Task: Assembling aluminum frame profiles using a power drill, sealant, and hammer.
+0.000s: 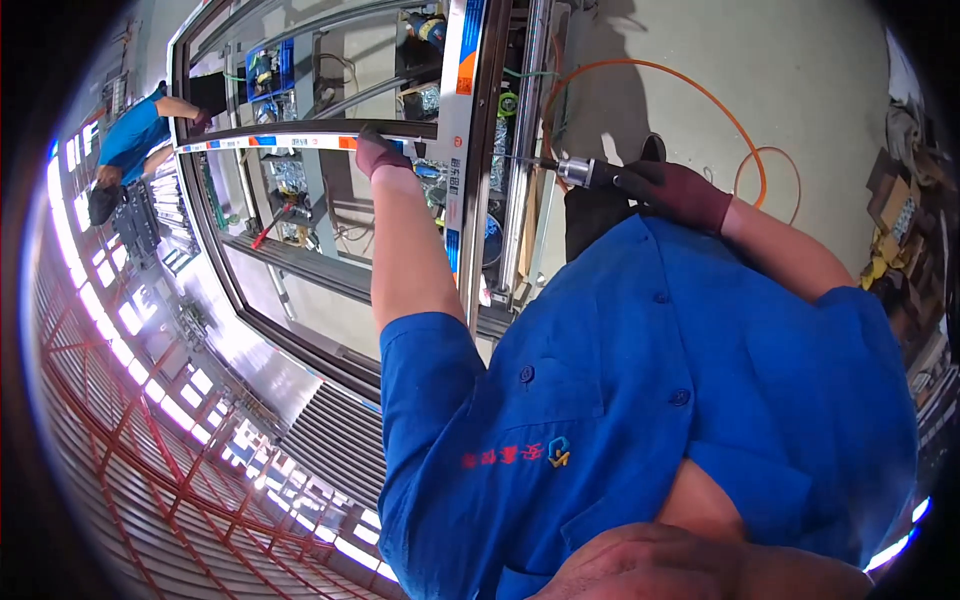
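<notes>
A large dark metal window frame (472, 190) with white, blue and orange protective film stands in front of me. My left hand (380, 153), in a maroon and black glove, is closed over its crossbar (310, 142), close to where that bar meets the near upright. In my right hand (690, 192), gloved alike, is a power drill (577, 172) with a silver chuck. Its long thin bit points left at the outer side of the upright; whether the tip touches cannot be made out. My palm hides most of the drill's body.
A co-worker in blue (135, 135) reaches a gloved hand to the frame's far side. Below the frame are a blue bin (270, 70), a red-handled tool (268, 228) and another drill (428, 28). An orange hose (700, 85) loops over the floor; cardboard scraps (893, 190) lie at right.
</notes>
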Demonstrator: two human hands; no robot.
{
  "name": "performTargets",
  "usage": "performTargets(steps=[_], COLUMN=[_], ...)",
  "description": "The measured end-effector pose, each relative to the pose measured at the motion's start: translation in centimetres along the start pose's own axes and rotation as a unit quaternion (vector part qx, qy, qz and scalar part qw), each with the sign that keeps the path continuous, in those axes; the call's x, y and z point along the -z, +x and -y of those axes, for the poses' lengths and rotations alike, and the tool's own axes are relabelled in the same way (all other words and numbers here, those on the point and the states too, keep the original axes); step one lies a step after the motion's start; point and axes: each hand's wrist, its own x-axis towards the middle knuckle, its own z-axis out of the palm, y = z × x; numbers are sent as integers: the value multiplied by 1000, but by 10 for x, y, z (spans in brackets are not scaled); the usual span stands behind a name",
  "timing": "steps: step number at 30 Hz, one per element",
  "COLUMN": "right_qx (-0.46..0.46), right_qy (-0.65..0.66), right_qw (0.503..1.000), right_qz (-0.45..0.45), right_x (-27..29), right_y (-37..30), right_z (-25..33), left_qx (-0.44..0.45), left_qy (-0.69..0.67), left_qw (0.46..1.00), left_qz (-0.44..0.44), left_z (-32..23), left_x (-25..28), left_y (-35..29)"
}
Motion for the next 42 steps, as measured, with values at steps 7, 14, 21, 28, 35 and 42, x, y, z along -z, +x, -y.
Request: performTargets(steps=[7, 14, 21, 28, 35, 42], right_qx=[15, 302, 40, -17, 9, 96], right_qy=[-52, -301, -118, -79, -145, -210], right_qw=[996, 905, 990, 995, 987, 973], right_qz=[65, 1, 73, 55, 73, 33], right_x=[1, -1, 14, 21, 13, -19], right_y=[23, 41, 35, 41, 56, 64], right_z=[10, -28, 20, 47, 39, 19], left_qx=[-37, -38, -28, -17, -59, -21], left_qy=[-15, -39, -19, -11, -23, -54], left_qw=[999, 999, 999, 1000, 998, 998], left_qz=[-12, 2, -15, -22, 14, 8], left_z=[-5, -4, -13, -12, -5, -8], left_x=[36, 31, 21, 20, 27, 23], left_y=[-9, -15, -35, -30, -19, -31])
